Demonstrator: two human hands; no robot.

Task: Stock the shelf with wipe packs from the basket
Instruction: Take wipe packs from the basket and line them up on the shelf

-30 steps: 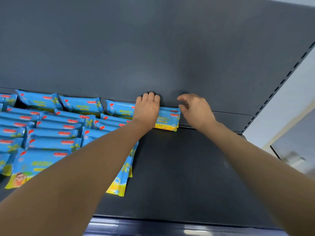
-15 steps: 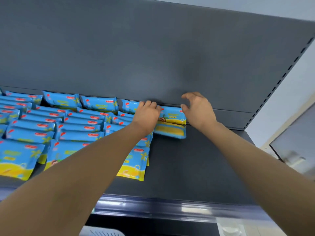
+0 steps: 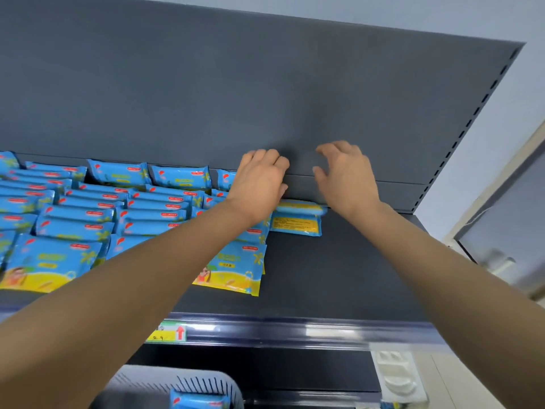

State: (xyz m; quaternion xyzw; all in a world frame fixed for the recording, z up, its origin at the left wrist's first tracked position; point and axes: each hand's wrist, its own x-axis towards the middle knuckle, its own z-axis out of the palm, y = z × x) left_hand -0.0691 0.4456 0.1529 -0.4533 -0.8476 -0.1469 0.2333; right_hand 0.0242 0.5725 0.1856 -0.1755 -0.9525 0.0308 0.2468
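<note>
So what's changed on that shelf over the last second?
Both hands have lifted off the blue-and-yellow wipe pack at the back of the dark grey shelf. The left hand, which pressed it down, and the right hand now hover near the rear panel, holding nothing. The pack lies yellow label up. The rows of blue packs stayed put.

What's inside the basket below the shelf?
One blue wipe pack shows inside the basket; the left forearm and the picture's bottom edge hide the rest.
</note>
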